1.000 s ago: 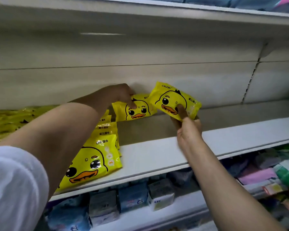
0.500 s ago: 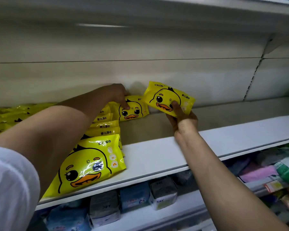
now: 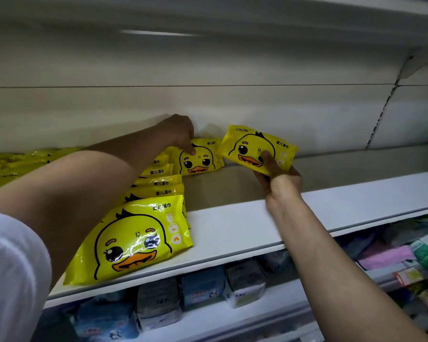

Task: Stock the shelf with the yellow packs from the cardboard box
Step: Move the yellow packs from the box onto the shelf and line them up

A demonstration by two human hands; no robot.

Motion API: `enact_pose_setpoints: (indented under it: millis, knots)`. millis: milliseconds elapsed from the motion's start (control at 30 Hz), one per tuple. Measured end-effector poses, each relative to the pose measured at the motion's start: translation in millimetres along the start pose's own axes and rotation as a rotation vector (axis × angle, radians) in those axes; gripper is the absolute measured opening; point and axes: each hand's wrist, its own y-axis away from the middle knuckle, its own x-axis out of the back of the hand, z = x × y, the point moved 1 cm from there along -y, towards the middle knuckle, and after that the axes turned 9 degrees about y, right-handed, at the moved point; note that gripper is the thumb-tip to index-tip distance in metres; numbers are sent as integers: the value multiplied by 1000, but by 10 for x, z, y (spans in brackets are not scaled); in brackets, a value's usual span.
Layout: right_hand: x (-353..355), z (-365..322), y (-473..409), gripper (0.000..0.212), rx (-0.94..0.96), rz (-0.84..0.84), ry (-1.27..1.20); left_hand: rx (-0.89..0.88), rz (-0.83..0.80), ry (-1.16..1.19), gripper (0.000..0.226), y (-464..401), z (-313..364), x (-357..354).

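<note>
Fingers (image 3: 269, 160) carried held pack (image 3: 257, 149) seemingly nearer shelf (image 3: 232, 233).

White short sleeve (image 3: 13, 275) on the left arm — 2 bare forearms.

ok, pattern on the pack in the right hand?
Yellow pack with a cartoon duck face, orange beak, black outline; right hand grips it. Head view.

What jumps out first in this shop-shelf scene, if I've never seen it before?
The bright yellow duck-face packs: a row of them runs back along the white shelf, the nearest one lying at the front edge. The right hand holds another pack up near the back wall, while the left hand touches the rearmost pack in the row.
</note>
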Motion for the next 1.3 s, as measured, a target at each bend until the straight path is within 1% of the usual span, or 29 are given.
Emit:
enact_pose_setpoints:
  millis: [100, 133, 167, 200, 267, 333, 367, 433, 567, 667, 767, 900, 1033, 1133, 1300]
  knots:
    - [-11, -5, 19, 25, 2, -23, 7, -9, 273, 110, 44, 44, 62, 152]
    - [-18, -4, 30, 26, 2, -36, 19, -58, 326, 158, 44, 70, 121, 208]
    - [-25, 3, 41, 27, 0, -53, 39, -129, 327, 224, 46, 93, 195, 256]
    - [-33, 16, 50, 26, -4, -73, 66, -203, 269, 301, 48, 130, 284, 295]
    - [-55, 42, 69, 24, -9, -125, 145, -303, 53, 390, 55, 225, 469, 324]
    - [-81, 57, 87, 24, -5, -177, 223, -327, -129, 331, 62, 266, 595, 286]
    - [-95, 58, 99, 26, -3, -201, 250, -322, -187, 283, 64, 269, 628, 254]
    - [-114, 60, 118, 27, 0, -232, 294, -314, -242, 234, 63, 273, 660, 205]
    - [-135, 85, 135, 21, -18, -245, 343, -309, -250, 274, 49, 288, 617, 165]
    - [-143, 107, 117, 26, -20, -248, 339, -290, -221, 241, 46, 251, 559, 150]
    - [-151, 115, 102, 28, -36, -211, 333, -240, -180, 139, 53, 206, 454, 109]
    - [-149, 144, 80, 28, -37, -187, 373, -163, -169, 84, 66, 157, 280, 9]
    - [-145, 164, 47, 35, -34, -186, 412, -106, -137, 97, 65, 134, 182, -53]
    - [-135, 173, 26, 42, -39, -191, 421, -95, -115, 103, 67, 142, 181, -62]
    - [-117, 187, 16, 44, -47, -186, 420, -82, -87, 46, 75, 151, 235, -86]
